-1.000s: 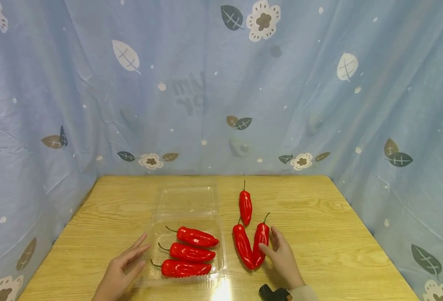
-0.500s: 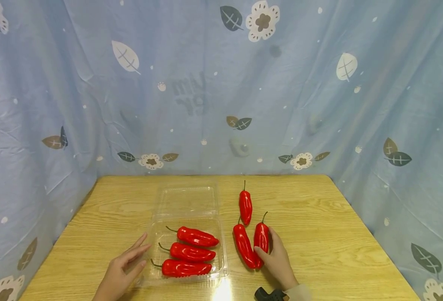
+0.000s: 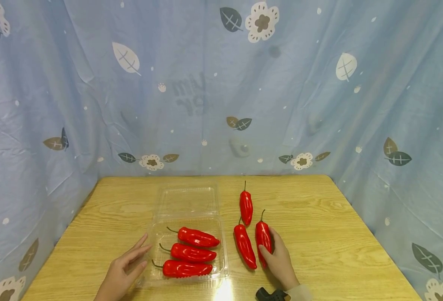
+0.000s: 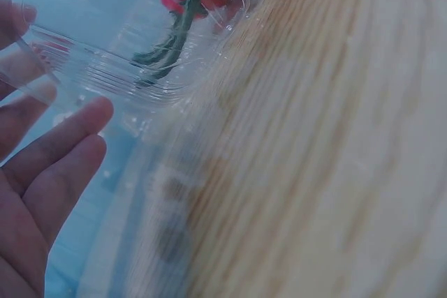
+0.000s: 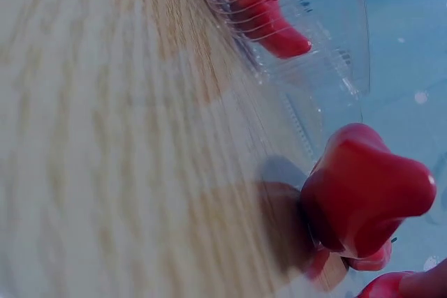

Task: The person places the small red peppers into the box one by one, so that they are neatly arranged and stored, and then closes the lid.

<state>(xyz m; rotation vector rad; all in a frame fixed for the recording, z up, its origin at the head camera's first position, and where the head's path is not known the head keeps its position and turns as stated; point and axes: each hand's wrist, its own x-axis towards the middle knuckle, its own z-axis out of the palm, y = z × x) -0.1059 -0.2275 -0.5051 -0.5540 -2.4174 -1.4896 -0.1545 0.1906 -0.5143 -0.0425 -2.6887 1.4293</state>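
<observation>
On the wooden table (image 3: 319, 234), a clear plastic clamshell box (image 3: 187, 251) lies open and serves as the landmark. Just right of the box, the right hand (image 3: 278, 257) curls its thumb and fingers around the lower part of a red pepper (image 3: 263, 237), which lies on the table with its stem pointing away from the person. Between that pepper and the box lies a second red pepper (image 3: 245, 246), just beside the held one. A third pepper (image 3: 245, 207) lies farther back, right of the box's open lid (image 3: 187, 200). Inside the box tray, three more red peppers (image 3: 191, 253) lie side by side, stems pointing left. At the box's left edge, the left hand (image 3: 123, 271) rests with straight, relaxed fingers (image 4: 66, 134) touching the tray's rim, grasping nothing. Behind the box hangs a blue curtain (image 3: 206, 83) printed with leaves and flowers.
</observation>
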